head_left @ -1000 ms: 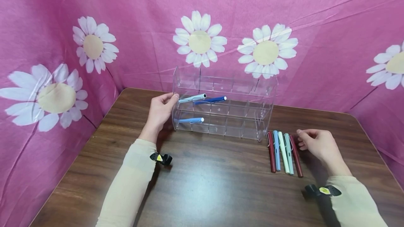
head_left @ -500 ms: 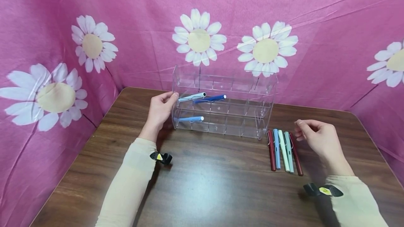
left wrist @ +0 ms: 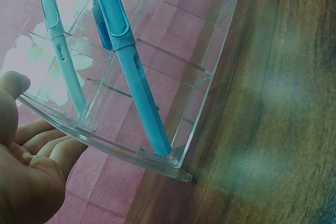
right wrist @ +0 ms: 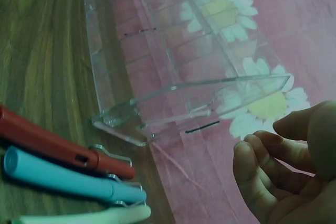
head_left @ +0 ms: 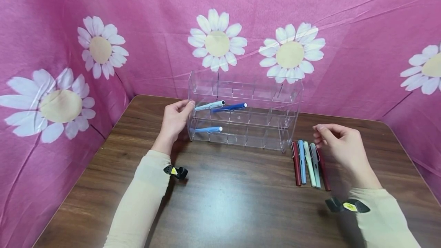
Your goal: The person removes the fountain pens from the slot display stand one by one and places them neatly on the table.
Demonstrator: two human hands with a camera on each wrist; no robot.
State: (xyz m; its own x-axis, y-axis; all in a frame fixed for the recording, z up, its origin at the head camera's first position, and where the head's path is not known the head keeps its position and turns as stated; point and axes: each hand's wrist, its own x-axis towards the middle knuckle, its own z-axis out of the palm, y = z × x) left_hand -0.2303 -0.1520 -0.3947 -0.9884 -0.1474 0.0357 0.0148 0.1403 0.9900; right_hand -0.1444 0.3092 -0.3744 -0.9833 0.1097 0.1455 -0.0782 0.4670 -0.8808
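My left hand (head_left: 175, 121) holds the left side panel of a clear acrylic rack (head_left: 255, 141), thumb on one face and fingers behind it in the left wrist view. A pale blue pen (head_left: 211, 105) and a dark blue pen (head_left: 235, 107) lean in the rack's middle tier. Below them a blue pen (head_left: 208, 130) slants in the bottom tier. My right hand (head_left: 347, 150), fingers loosely curled around nothing, hovers over the upper ends of a row of pens. That row has a dark red pen (head_left: 297, 169), then blue, pale green (head_left: 310, 169), grey-green and another dark red one (head_left: 325, 175).
The brown wooden table (head_left: 193, 209) stretches in front of the rack. A pink cloth (head_left: 155, 30) with white daisies hangs behind and at both sides. Each forearm wears a small black wrist camera (head_left: 176, 172).
My right hand has moved left and slightly away from me, from beside the pen row to over its right-hand end. My left hand stays on the rack; the pens have not moved.
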